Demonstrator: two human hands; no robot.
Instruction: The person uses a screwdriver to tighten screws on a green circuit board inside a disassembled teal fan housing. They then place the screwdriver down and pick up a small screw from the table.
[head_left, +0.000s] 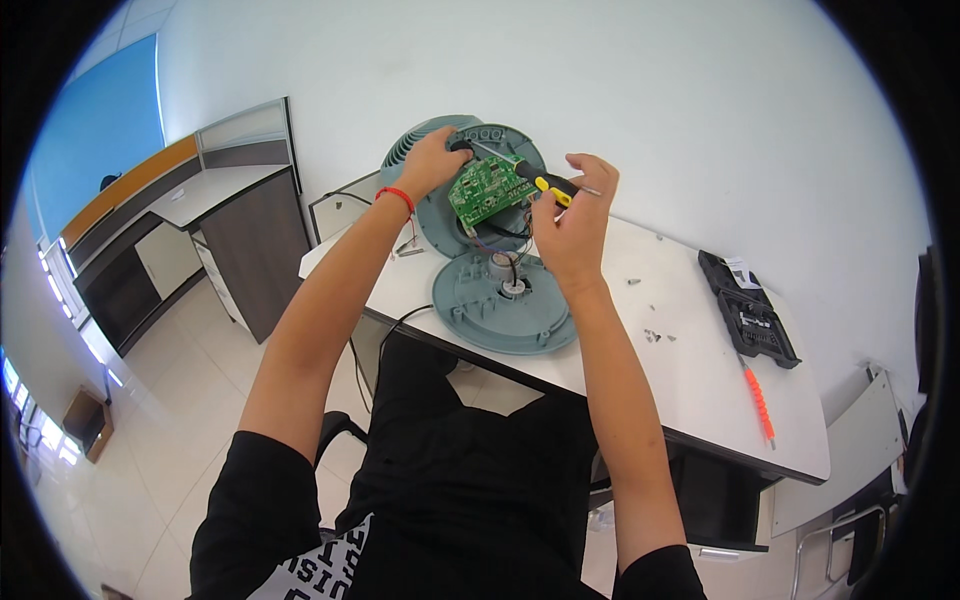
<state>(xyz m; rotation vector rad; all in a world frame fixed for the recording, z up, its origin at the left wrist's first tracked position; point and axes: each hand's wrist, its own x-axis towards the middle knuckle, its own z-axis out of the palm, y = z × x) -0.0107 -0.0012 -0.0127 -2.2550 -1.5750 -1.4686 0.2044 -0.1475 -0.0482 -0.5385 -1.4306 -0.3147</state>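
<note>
A grey-green round appliance housing (pixel 432 222) stands upright at the far side of the table, its inner side facing me. A green circuit board (pixel 484 192) hangs in front of it with wires below. My left hand (pixel 430 166) is closed on the housing's upper left, its thumb beside a small black part (pixel 460 147). In my right hand (pixel 572 226) is a yellow-and-black screwdriver (pixel 545 183), its shaft pointing left over the board toward my left fingers. Whether its tip touches a screw cannot be made out. A round grey-green base (pixel 490 318) lies nearer me.
Several small metal parts (pixel 655 337) lie on the white table (pixel 620 290). Farther right are an open black tool case (pixel 748 312) and an orange flexible shaft (pixel 757 405). A black cable (pixel 385 335) runs off the front edge. A desk (pixel 240 185) stands at left.
</note>
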